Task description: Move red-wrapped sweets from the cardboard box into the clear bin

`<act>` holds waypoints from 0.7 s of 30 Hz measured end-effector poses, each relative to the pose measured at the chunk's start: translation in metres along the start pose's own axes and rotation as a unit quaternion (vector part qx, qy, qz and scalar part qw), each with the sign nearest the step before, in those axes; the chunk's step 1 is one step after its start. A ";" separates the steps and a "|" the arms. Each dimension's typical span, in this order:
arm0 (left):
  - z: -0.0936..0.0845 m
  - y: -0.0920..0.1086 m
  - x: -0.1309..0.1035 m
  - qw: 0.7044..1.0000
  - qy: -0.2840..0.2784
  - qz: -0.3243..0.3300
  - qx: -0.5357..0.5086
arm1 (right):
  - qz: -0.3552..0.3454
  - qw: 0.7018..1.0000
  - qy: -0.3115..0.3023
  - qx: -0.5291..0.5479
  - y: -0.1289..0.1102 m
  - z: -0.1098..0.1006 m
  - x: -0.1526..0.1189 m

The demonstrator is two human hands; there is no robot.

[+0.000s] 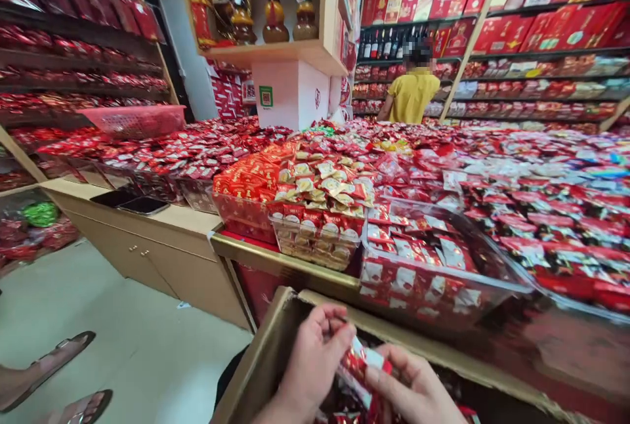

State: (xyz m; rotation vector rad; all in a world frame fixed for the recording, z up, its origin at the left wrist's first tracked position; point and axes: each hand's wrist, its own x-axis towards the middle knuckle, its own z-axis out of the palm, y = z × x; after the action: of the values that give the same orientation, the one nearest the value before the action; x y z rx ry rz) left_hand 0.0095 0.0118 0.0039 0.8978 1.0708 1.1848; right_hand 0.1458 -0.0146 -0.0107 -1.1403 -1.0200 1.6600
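Over an open cardboard box [275,329], my left hand [317,355] and my right hand [413,381] hold red and white wrapped packets [361,365] between them. My left thumb and fingers pinch the upper left end. The right thumb and fingers close on the lower right side. How many packets are in my grasp I cannot make out. More red packets [347,417] lie inside the box below. Just beyond the box stands a clear plastic bin [433,286] of red and white packets, partly filled.
Bins heaped with red packets [541,227] cover the counter. A pink basket [132,122] sits at the left. Phone-like dark slabs [142,205] lie on the wooden cabinet [162,260]. Someone in a yellow shirt [413,96] stands at the back. Another person's sandalled feet [49,368] are at lower left.
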 end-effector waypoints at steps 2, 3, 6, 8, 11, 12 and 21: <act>0.004 0.010 -0.004 0.998 -0.001 -0.030 -0.051 | -0.007 1.000 0.023 -0.009 -0.009 -0.001 -0.002; 0.005 0.013 -0.006 0.996 -0.004 -0.044 -0.079 | -0.011 0.999 0.030 -0.009 -0.012 -0.002 -0.004; 0.006 0.019 -0.013 0.990 -0.029 -0.075 -0.117 | -0.022 0.999 0.040 0.013 -0.014 -0.005 -0.006; 0.005 0.018 -0.015 0.991 -0.049 -0.085 -0.086 | -0.022 0.998 0.049 0.042 -0.011 -0.006 -0.007; 0.003 0.011 -0.014 0.995 -0.053 -0.077 -0.033 | -0.029 0.996 0.066 0.050 -0.007 -0.005 -0.008; 0.003 0.008 -0.013 0.996 -0.047 -0.070 -0.026 | -0.033 0.996 0.070 0.045 -0.006 -0.005 -0.009; 0.005 0.006 -0.015 0.968 -0.061 -0.175 -0.169 | -0.370 0.878 0.078 -0.294 0.010 -0.025 -0.001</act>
State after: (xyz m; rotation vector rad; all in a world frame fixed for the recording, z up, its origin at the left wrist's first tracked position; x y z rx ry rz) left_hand 0.0123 -0.0018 0.0131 0.4853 0.8512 0.9628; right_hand 0.1684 -0.0146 -0.0261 -1.0247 -1.6537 0.6455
